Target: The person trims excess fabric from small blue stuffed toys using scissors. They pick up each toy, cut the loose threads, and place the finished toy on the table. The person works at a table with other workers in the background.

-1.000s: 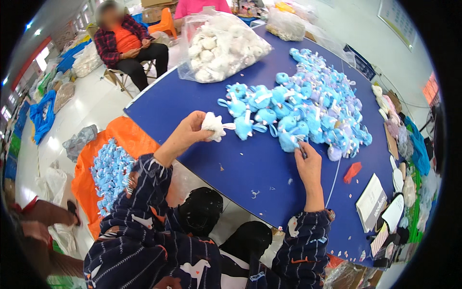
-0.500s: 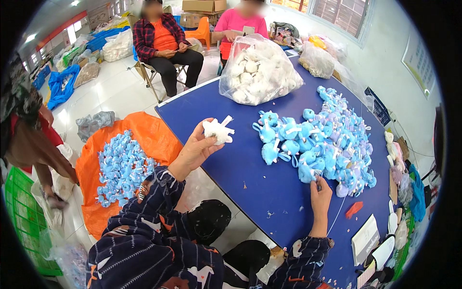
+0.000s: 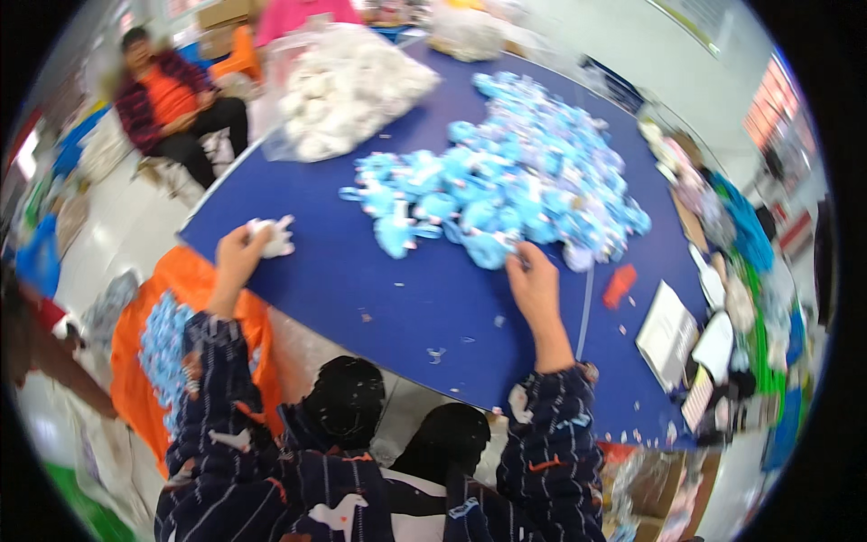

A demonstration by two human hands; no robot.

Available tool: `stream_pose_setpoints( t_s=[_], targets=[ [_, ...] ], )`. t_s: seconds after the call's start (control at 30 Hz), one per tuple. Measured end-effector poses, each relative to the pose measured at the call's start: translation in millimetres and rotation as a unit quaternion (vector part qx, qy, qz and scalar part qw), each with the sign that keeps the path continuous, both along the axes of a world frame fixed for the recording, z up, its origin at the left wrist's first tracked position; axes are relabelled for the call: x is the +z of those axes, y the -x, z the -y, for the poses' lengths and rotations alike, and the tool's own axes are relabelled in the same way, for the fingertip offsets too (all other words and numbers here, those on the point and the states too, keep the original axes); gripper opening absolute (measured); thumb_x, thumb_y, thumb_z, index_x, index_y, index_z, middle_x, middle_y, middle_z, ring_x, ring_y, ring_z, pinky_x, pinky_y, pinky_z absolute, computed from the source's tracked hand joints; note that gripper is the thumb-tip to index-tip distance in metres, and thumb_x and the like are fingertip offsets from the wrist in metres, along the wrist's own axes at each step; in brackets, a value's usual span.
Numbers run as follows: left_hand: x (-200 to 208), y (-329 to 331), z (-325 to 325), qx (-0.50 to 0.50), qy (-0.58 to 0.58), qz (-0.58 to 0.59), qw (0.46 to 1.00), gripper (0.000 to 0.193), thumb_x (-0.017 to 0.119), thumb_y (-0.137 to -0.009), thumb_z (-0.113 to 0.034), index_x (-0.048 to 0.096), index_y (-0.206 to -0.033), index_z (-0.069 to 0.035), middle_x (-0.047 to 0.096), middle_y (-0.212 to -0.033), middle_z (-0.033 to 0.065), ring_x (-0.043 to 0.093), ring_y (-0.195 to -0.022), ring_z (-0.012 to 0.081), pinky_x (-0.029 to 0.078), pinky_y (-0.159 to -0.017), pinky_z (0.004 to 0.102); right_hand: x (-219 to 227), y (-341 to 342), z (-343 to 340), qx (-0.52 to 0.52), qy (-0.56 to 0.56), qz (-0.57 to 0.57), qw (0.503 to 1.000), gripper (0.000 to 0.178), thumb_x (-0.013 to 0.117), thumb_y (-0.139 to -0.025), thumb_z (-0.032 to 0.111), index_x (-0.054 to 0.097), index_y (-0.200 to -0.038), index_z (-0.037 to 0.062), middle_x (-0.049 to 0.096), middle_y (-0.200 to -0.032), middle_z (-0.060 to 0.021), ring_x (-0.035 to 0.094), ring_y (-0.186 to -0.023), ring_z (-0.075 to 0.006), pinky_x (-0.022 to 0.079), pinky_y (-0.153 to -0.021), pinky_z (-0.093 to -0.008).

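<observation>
Left grip (image 3: 237,256): thumb and fingers pinched together on a white plush toy (image 3: 278,237).
White plush toy: at the left corner of the blue surface (image 3: 406,312), well apart from the pile of blue and lilac toys (image 3: 542,172).
Right grip (image 3: 535,280): fingers drawn in around a small dark tool (image 3: 524,262), blurred; it is just beside a blue toy (image 3: 488,251) at the pile's near edge, and I cannot tell whether they touch.
Pile: heaped directly ahead of the right grip, filling the way toward the far side.
Clear bag (image 3: 282,137): stuffed with white toys, bulky, on the far left edge.
Right side: a red scrap (image 3: 619,285) near the right grip; a white booklet (image 3: 666,332) and a pale sole-shaped piece (image 3: 713,348) farther along.
Floor: an orange sheet (image 3: 181,265) bears more blue toys (image 3: 163,348), partly hidden by the left sleeve (image 3: 217,370).
People: a seated person in a checked shirt (image 3: 167,101) beyond the surface; a person in a pink top (image 3: 302,20) behind the bag.
</observation>
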State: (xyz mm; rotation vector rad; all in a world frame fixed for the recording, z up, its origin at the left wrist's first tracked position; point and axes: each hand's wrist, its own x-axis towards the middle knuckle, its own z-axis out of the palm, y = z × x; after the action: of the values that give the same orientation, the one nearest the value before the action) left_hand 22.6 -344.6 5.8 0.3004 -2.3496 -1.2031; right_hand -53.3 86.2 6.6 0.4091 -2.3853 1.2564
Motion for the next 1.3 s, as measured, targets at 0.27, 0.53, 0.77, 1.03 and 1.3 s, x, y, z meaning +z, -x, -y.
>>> stream_pose_setpoints(
  t_s=[0.27, 0.53, 0.77, 1.03, 1.3],
  targets=[
    [50.9, 0.7, -66.5, 0.030, 0.059, -0.155, 0.986, 0.040, 0.063, -0.080, -0.016, 0.052, -0.117, -0.003, 0.057, -0.102, 0.0105, 0.056, -0.086, 0.0183, 0.046, -0.075, 0.0300, 5.7, -1.9, -3.3, 0.021, 0.123, 0.140, 0.982, 0.019, 0.056, -0.082, 0.015, 0.058, -0.091, -0.0014, 0.052, -0.063, -0.0064, 0.045, -0.057, -0.0111, 0.039, -0.055, -0.0274],
    [29.7, 46.6, -229.3, -0.466, -0.106, 0.094, 0.873, 0.052, 0.065, -0.082, -0.026, 0.045, -0.121, 0.001, 0.056, -0.108, 0.0145, 0.058, -0.089, 0.0160, 0.048, -0.071, 0.0268, 19.6, -12.5, 5.7, 0.070, 0.203, 0.142, 0.966, 0.015, 0.055, -0.083, 0.012, 0.059, -0.090, -0.0002, 0.049, -0.064, 0.0040, 0.040, -0.059, -0.0039, 0.035, -0.053, -0.0217],
    [6.8, 75.3, -248.9, -0.410, -0.368, 0.040, 0.834, 0.037, 0.066, -0.081, -0.011, 0.047, -0.111, -0.001, 0.054, -0.098, 0.0049, 0.054, -0.087, 0.0089, 0.046, -0.072, 0.0223, 22.4, -13.7, 9.7, 0.079, 0.192, 0.160, 0.965, 0.015, 0.055, -0.082, 0.010, 0.058, -0.093, -0.0004, 0.050, -0.069, 0.0031, 0.040, -0.061, -0.0029, 0.034, -0.053, -0.0198],
    [3.3, 72.9, -244.7, -0.438, -0.440, 0.075, 0.780, 0.028, 0.057, -0.085, -0.007, 0.053, -0.113, -0.002, 0.057, -0.094, 0.0011, 0.053, -0.081, 0.0061, 0.044, -0.066, 0.0205, 25.0, -20.8, 23.6, 0.107, 0.158, 0.155, 0.969, 0.036, 0.066, -0.078, 0.006, 0.054, -0.111, -0.0027, 0.059, -0.101, -0.0075, 0.056, -0.089, -0.0113, 0.047, -0.077, -0.0249],
    [5.2, 64.2, -245.4, -0.461, -0.329, 0.002, 0.824, 0.043, 0.059, -0.084, -0.009, 0.046, -0.123, 0.001, 0.057, -0.101, 0.0024, 0.052, -0.084, 0.0046, 0.045, -0.070, 0.0206, 26.5, -26.3, 22.6, 0.045, 0.119, 0.160, 0.979, 0.030, 0.062, -0.081, 0.011, 0.057, -0.107, -0.0030, 0.055, -0.074, 0.0017, 0.045, -0.057, -0.0018, 0.036, -0.049, -0.0163]
  ],
)
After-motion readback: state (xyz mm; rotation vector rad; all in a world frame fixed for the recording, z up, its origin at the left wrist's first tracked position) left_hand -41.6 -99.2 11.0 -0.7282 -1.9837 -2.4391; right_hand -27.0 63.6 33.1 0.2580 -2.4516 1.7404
